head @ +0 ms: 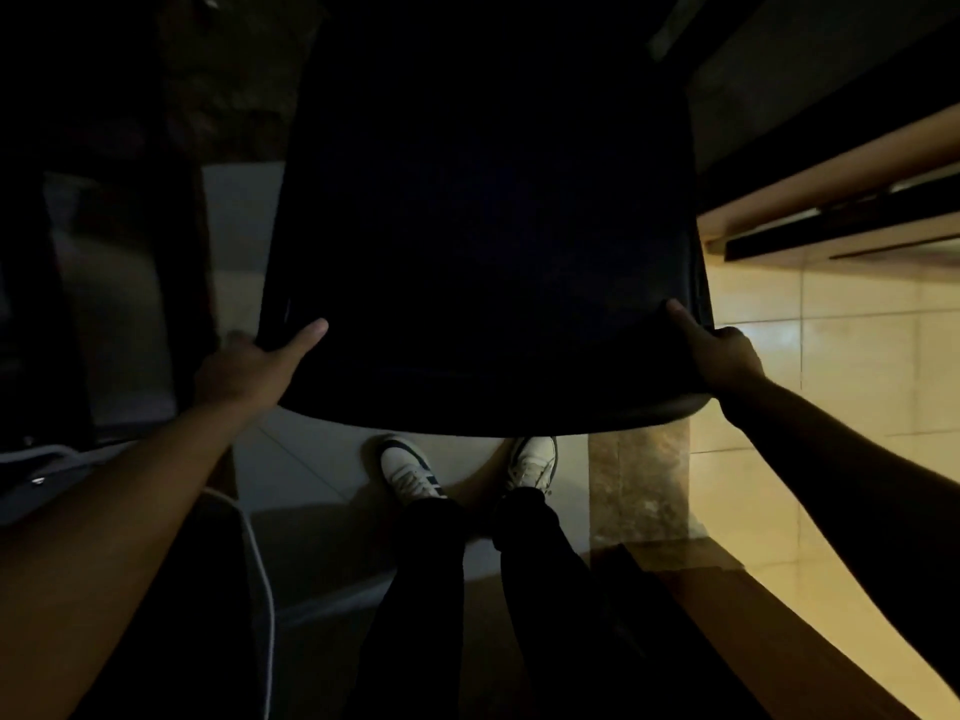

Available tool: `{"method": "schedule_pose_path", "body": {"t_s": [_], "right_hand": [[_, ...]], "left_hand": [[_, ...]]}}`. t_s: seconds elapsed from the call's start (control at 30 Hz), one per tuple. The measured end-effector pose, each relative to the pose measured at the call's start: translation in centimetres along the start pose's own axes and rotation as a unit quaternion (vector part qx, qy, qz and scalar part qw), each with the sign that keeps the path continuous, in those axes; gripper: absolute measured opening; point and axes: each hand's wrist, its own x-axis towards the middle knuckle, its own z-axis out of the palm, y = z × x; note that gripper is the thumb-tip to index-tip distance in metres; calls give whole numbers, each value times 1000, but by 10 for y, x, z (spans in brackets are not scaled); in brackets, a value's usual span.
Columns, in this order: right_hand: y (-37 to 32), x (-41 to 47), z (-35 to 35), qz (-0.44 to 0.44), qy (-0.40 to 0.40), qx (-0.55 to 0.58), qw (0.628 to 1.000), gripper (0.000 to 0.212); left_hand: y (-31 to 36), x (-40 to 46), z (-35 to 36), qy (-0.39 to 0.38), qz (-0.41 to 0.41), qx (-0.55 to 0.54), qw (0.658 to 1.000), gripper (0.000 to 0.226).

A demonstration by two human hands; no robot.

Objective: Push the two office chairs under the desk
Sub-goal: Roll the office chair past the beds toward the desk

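A black office chair (483, 226) fills the middle of the dim view, and I look down on the back of its backrest. My left hand (249, 363) grips the backrest's left top corner, thumb lying on the rear face. At the right top corner my right hand (719, 350) holds on the same way. The seat and wheels are hidden behind the backrest. A dark shape at the left (88, 314) may be another chair; it is too dark to tell. The desk cannot be made out in the darkness ahead.
My two feet in white sneakers (410, 472) stand on the pale tiled floor just behind the chair. A wooden ledge or shelf edge (831, 200) runs along the right. A white cable (262, 589) hangs at the lower left. Lit yellow tiles (831, 356) lie to the right.
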Motion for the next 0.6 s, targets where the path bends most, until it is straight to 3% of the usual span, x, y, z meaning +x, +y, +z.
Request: {"method": "schedule_pose_path", "body": {"t_s": [0.33, 0.6], "right_hand": [[-166, -99, -115, -71, 135, -22, 988, 74], [-303, -125, -188, -124, 192, 47, 973, 49]], "left_hand": [[121, -55, -168, 124, 77, -40, 988, 100], [253, -77, -284, 220, 89, -126, 963, 77]]}}
